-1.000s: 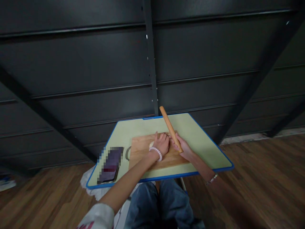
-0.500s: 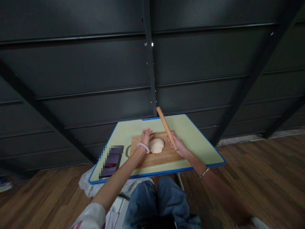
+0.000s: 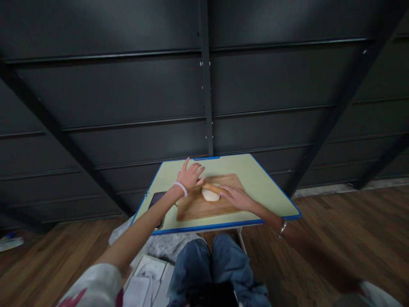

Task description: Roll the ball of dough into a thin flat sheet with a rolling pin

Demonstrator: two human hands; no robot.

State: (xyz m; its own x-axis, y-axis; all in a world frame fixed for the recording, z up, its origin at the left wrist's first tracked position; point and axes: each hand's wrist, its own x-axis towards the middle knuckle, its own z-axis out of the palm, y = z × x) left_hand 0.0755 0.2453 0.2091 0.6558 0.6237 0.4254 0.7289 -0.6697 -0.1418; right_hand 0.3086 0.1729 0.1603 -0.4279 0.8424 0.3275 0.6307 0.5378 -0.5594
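Observation:
A lump of white dough (image 3: 210, 195) lies on a wooden cutting board (image 3: 198, 210). Across the dough's upper side runs a wooden rolling pin (image 3: 213, 188), tilted slightly. My right hand (image 3: 236, 198) is closed around the pin's right end. At the other end, my left hand (image 3: 191, 175) is raised with its fingers spread; its thumb side is close to the pin's tip, and whether it touches I cannot tell. A beaded band circles my left wrist.
The board rests on a small pale green table (image 3: 265, 189) with a blue edge. A phone (image 3: 156, 198) lies at its left, partly behind my left forearm. My knees (image 3: 211, 260) are below, with a white box (image 3: 150, 273) beside them. A dark panelled wall (image 3: 143, 94) stands behind.
The rolling pin has swung down from a steep, raised slant to lie across the dough. My left hand has moved left from beside the dough, and its fingers have spread.

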